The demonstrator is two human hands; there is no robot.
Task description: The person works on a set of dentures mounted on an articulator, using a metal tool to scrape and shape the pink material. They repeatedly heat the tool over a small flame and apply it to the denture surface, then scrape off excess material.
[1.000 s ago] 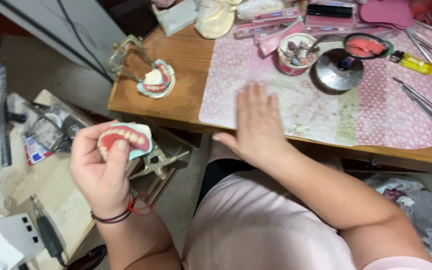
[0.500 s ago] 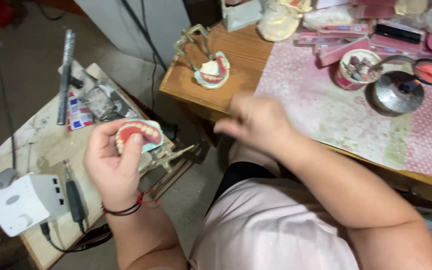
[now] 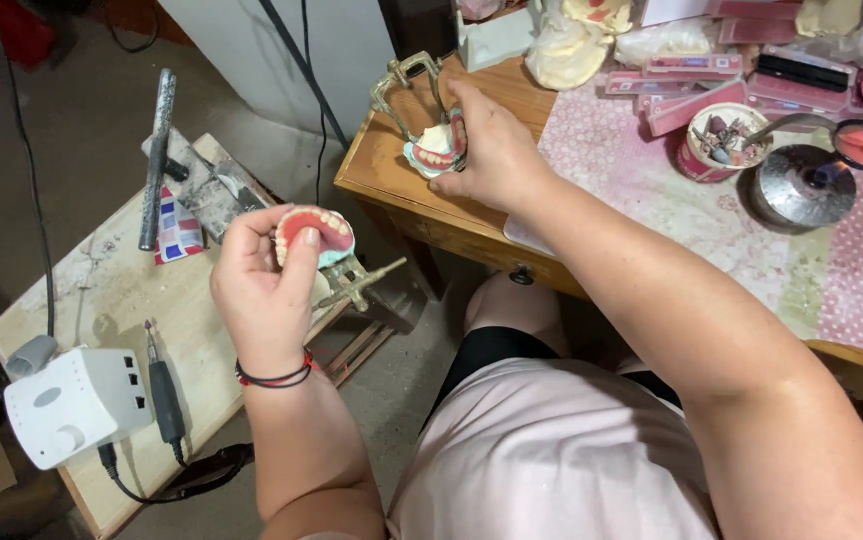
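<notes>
So the left hand (image 3: 263, 285) is gripping a pink denture (image 3: 313, 232), while the right hand (image 3: 491, 150) grasps another denture model (image 3: 433, 148) at the tabletop (image 3: 376, 165) edge.

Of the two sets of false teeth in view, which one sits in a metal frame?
The denture on the desk corner, under the right hand, sits in the brass-coloured frame. The denture in the left hand is held free.
</notes>
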